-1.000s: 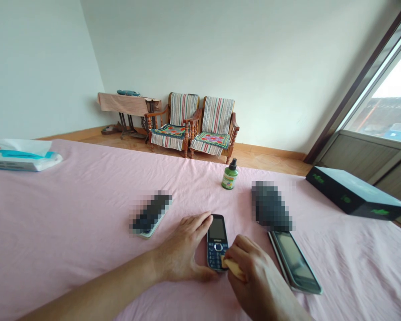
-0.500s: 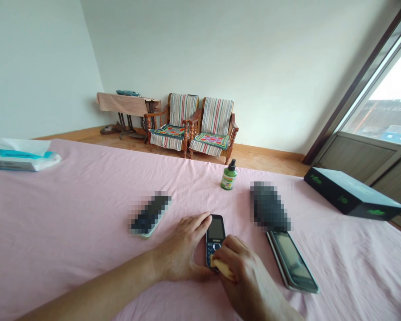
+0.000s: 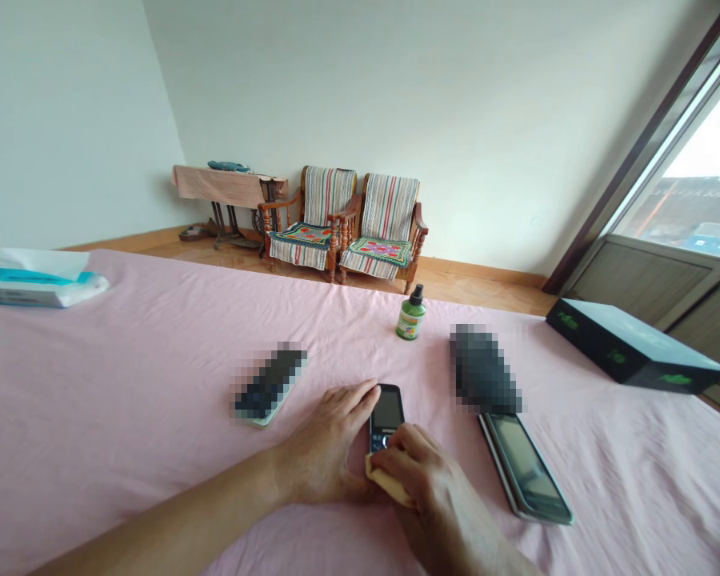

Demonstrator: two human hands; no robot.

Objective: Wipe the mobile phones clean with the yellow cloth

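Note:
A dark keypad mobile phone (image 3: 388, 410) lies face up on the pink cloth, its small screen toward the far end. My left hand (image 3: 330, 440) steadies it from the left, with the fingertips at its upper left edge and the thumb near its lower end. Bunched in my right hand (image 3: 429, 472) is a pale yellow cloth (image 3: 390, 482), pressed over the lower keypad. The cloth and fingers hide most of the keys.
A phone with a pixelated screen (image 3: 273, 384) lies left; a larger phone (image 3: 531, 468) lies right, below a pixelated dark object (image 3: 485, 368). Beyond stand a green spray bottle (image 3: 410, 318), a black box (image 3: 630, 348) and a tissue pack (image 3: 42, 288). Two wooden chairs (image 3: 348, 220) are behind.
My right hand has slid the yellow cloth slightly left across the phone's keypad, covering more of the keys. My left hand and the phone stay in place.

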